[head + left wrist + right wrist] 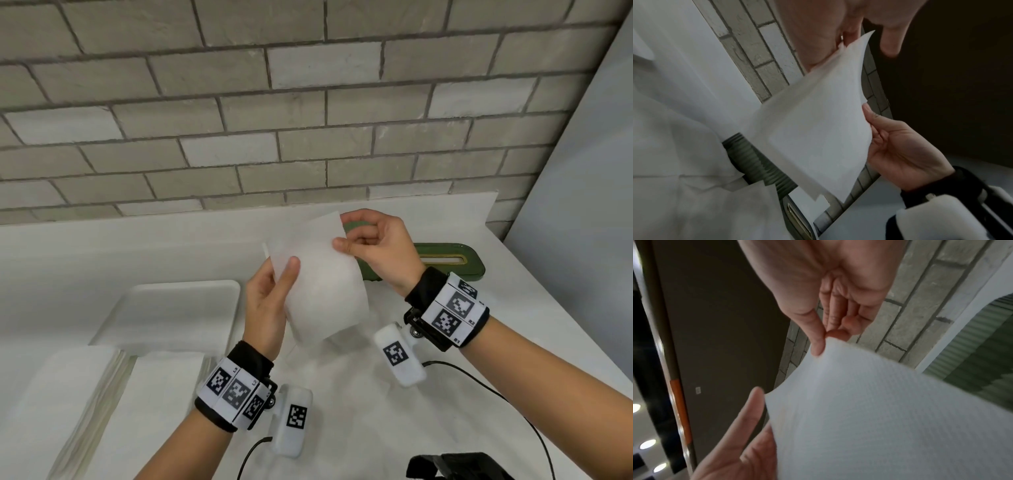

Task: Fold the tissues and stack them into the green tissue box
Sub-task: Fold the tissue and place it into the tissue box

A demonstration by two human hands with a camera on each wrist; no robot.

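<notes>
Both hands are holding one white tissue (322, 291) up in the air above the white counter (102, 246), near the middle of the scene. The left hand (267, 308) is gripping the tissue's left edge, thumb pressing on the near face and the other fingers lying behind the sheet. The right hand (376, 246) is pinching the tissue's far right corner between thumb and forefinger, the remaining fingers curling loosely toward the palm. The sheet is bending over on itself, its lower part bulging into a rounded loop hanging clear of the counter; in the left wrist view a second layer is showing through the tissue (813, 129), so it is doubling, though the edges are not lining up exactly. In the right wrist view the pinch of thumb and fingertip on the corner of the tissue (869, 418) is plainly visible. The green tissue box (455, 260) is lying on the counter just behind and to the right of the right hand, its slotted top with a gold-coloured rim facing up, partly hidden by that hand. A white tray (178, 308) is sitting to the left of the hands, and a stack of flat tissues (68, 394) is lying at the near left, with another sheet just beside it. A brick-tiled wall (239, 102) is running along the far side.
</notes>
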